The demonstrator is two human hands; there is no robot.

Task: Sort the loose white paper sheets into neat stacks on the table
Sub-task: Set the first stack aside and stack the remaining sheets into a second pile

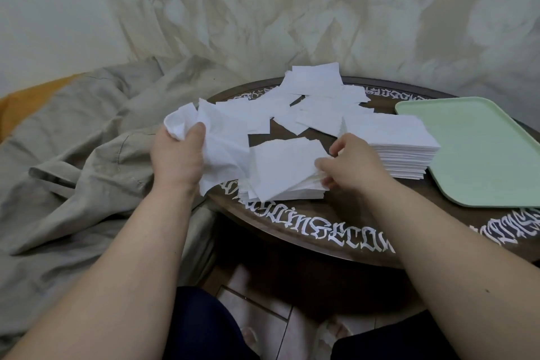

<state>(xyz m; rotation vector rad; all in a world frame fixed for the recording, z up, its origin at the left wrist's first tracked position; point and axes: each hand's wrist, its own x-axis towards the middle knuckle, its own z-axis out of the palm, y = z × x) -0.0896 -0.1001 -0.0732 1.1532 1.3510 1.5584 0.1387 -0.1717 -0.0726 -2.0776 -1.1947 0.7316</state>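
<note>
**Soft sheets, half sorted, want a light pinch at the edges**

Bare forearms reach in from the bottom of the head view, the nearest things to the camera; below them, dark trousers and bare feet on a tiled floor; the left hand (pixel 178 152) is clenched round a crumpled bunch of sheets (pixel 216 140), thumb on top, held over the left edge of the table (pixel 292 222); the right hand (pixel 350 164) curls its fingers (pixel 323 165) into the right-hand edge of the near stack (pixel 283 169), which looks like a grip or a fanning of its upper sheets, though the exact hold is hard to read; that stack sits skewed at the front of the table, its left side splayed.

Just beside it to the right stands a taller, squarer stack (pixel 400 149), touching or nearly touching the green tray (pixel 473 149); behind both, loose sheets (pixel 318 96) lie scattered and overlapping toward the far rim; a grey-beige cloth (pixel 87 140) is heaped to the left of the table.

Judging by the way the bunch crushes and droops, the paper is tissue-thin, very light and limp; it will likely crease or tear if squeezed, and cling sheet to sheet; better to pinch it lightly at a corner or edge, lay it flat, then square the stack by tapping its sides; the splayed near stack probably needs both hands to true up.
</note>
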